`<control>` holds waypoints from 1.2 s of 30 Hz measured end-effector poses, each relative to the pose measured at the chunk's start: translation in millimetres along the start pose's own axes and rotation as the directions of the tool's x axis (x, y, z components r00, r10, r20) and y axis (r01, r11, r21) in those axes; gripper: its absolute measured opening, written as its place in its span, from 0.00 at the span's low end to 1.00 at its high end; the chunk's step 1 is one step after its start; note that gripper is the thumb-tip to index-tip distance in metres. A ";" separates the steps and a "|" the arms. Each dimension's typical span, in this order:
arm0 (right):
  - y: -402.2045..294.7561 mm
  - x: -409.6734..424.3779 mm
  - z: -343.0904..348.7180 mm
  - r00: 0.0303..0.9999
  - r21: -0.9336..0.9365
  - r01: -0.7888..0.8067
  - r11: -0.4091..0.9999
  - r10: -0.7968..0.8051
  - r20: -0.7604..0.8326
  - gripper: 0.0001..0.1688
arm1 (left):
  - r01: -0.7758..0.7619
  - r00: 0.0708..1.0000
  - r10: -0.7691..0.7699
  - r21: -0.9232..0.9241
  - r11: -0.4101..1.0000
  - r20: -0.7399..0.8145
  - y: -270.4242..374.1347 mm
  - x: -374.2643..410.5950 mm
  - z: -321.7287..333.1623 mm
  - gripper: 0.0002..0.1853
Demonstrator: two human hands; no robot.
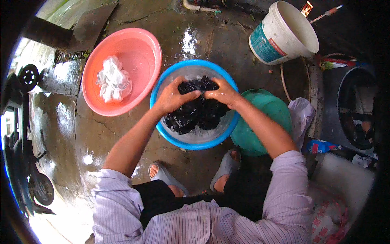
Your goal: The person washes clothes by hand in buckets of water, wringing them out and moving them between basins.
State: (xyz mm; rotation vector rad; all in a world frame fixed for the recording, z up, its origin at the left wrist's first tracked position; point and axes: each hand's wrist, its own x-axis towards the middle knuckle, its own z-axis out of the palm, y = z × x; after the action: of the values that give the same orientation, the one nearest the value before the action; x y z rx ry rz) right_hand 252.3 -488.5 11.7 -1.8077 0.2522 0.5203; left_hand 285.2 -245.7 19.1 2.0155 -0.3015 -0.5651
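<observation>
A wet black cloth (pixel 195 111), bunched up, lies in a blue-rimmed plastic basin (pixel 195 146) before me. My left hand (pixel 174 97) grips its far left part, with the thumb pointing inward. On the far right part of the same cloth, my right hand (pixel 224 93) has its fingers curled over a fold. The two thumbs nearly meet at the middle. Water or suds show around the cloth on the basin's pale floor. The undersides of the fingers are hidden by the cloth.
At left stands a pink basin (pixel 143 61) holding a crumpled white cloth (pixel 112 80). A green basin (pixel 262 122) sits under my right forearm. A white bucket (pixel 265 39) stands far right, beside a hose (pixel 285 82). A front-loading appliance (pixel 332 106) is at right; the concrete floor (pixel 100 140) is wet.
</observation>
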 end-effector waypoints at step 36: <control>124.8 72.9 64.8 0.994 -0.898 -0.105 0.428 0.055 -0.090 0.42 | 0.163 0.986 -0.145 0.699 0.697 -0.086 -134.3 34.2 99.3 0.36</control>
State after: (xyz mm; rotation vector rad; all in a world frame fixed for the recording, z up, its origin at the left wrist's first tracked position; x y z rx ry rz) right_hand 248.8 -457.4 -143.6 -2.9070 0.0686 0.7697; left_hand 261.2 -270.5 -147.9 2.8210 -0.3729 -0.5793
